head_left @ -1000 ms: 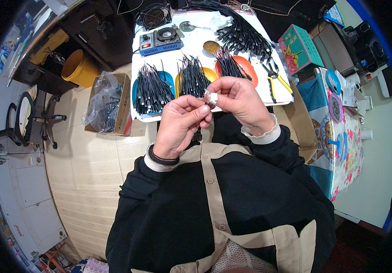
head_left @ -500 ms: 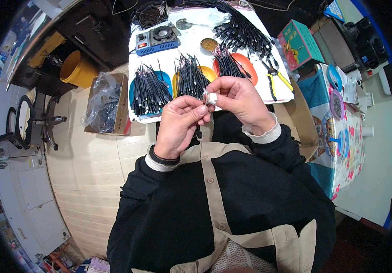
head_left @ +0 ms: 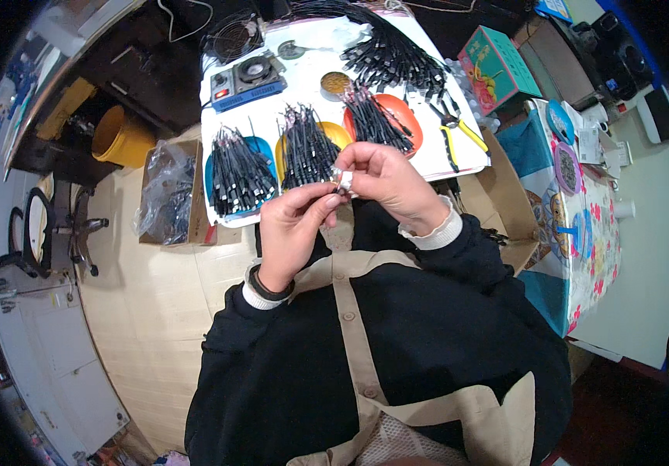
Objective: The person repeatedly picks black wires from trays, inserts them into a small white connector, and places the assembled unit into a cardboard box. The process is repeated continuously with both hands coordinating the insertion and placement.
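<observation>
My left hand (head_left: 292,229) and my right hand (head_left: 393,186) meet fingertip to fingertip above my lap, at the table's near edge. Thumb and fingers of the left pinch a thin dark piece, apparently the end of a black cable; most of it is hidden by the fingers. At the right hand's thumb and forefinger is a small crumpled white piece (head_left: 345,180), pressed against the same spot. Just beyond lie short black cables with bare-looking tips, heaped on a blue tray (head_left: 263,147), a yellow tray (head_left: 338,133) and an orange tray (head_left: 408,118).
On the white table (head_left: 303,71) stand a small heater unit (head_left: 247,81) with a lit red switch, a round tin (head_left: 335,83) and yellow-handled pliers (head_left: 459,132). A large cable bundle (head_left: 396,58) lies behind. Cardboard boxes (head_left: 197,190) flank the table.
The view has shifted, so the table sits slightly further left. Both hands stay together in the same pinch. A black cable end that hung below the left hand no longer shows.
</observation>
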`<act>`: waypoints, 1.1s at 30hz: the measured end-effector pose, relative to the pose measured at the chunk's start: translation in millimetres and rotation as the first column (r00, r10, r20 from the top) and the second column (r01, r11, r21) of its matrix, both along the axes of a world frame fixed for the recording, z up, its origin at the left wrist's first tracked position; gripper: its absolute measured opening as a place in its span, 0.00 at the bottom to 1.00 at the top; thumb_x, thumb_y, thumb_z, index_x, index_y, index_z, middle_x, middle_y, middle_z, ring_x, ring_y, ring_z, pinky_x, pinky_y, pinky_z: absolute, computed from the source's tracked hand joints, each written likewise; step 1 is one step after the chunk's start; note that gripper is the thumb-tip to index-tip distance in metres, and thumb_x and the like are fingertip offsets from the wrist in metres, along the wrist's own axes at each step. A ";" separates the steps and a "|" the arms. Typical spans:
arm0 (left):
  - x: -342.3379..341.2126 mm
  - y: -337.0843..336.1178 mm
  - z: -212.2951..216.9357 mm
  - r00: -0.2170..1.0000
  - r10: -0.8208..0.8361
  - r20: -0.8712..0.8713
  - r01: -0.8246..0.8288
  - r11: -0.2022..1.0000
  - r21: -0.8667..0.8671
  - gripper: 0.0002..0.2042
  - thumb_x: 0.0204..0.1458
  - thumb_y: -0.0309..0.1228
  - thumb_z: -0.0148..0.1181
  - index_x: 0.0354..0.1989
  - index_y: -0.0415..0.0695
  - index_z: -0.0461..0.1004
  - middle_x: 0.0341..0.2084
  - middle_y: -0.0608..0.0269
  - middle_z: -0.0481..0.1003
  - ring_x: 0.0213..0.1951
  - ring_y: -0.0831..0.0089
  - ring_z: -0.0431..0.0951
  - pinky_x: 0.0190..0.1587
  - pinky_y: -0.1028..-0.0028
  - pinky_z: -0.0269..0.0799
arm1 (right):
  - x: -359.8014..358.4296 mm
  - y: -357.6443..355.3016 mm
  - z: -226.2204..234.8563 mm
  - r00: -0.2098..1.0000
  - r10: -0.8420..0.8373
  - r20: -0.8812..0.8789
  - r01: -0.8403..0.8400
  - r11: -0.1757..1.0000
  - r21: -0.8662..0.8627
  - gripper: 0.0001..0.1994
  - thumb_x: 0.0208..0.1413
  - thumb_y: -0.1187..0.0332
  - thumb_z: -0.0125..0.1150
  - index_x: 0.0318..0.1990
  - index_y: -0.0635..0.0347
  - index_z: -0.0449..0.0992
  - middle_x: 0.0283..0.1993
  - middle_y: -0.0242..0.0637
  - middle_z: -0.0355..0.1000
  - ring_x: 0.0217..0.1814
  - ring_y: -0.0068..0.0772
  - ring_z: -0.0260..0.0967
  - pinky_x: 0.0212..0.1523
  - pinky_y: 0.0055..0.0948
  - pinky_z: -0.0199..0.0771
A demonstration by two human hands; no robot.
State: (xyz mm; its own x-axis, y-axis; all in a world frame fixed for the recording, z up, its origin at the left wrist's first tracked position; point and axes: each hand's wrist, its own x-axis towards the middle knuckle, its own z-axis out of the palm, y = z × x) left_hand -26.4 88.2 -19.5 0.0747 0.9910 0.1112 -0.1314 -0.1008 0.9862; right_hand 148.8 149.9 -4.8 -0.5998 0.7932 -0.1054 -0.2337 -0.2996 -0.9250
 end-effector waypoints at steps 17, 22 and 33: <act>20.2 43.1 -22.9 0.967 0.042 0.250 0.040 0.949 -0.311 0.07 0.59 0.24 0.53 0.41 0.32 0.73 0.31 0.51 0.79 0.27 0.76 0.77 0.30 0.80 0.71 | 66.2 120.3 -87.2 0.414 -0.691 0.593 0.133 0.690 0.711 0.07 0.48 0.70 0.62 0.30 0.66 0.77 0.26 0.46 0.75 0.30 0.41 0.75 0.34 0.33 0.73; 20.5 45.7 -22.5 0.958 0.075 0.276 0.036 0.926 -0.375 0.08 0.59 0.24 0.53 0.42 0.32 0.73 0.33 0.50 0.79 0.33 0.70 0.81 0.37 0.76 0.76 | 62.1 123.9 -95.4 0.412 -0.673 0.615 0.114 0.707 0.697 0.07 0.47 0.70 0.62 0.27 0.65 0.77 0.26 0.46 0.75 0.30 0.43 0.75 0.34 0.34 0.73; 20.6 37.3 -16.3 0.920 0.108 0.377 0.049 0.922 -0.385 0.08 0.59 0.24 0.54 0.42 0.32 0.73 0.36 0.49 0.79 0.39 0.65 0.81 0.42 0.74 0.79 | 63.0 128.4 -92.8 0.404 -0.691 0.599 0.026 0.663 0.748 0.07 0.47 0.70 0.62 0.27 0.66 0.79 0.25 0.45 0.76 0.28 0.40 0.76 0.33 0.32 0.74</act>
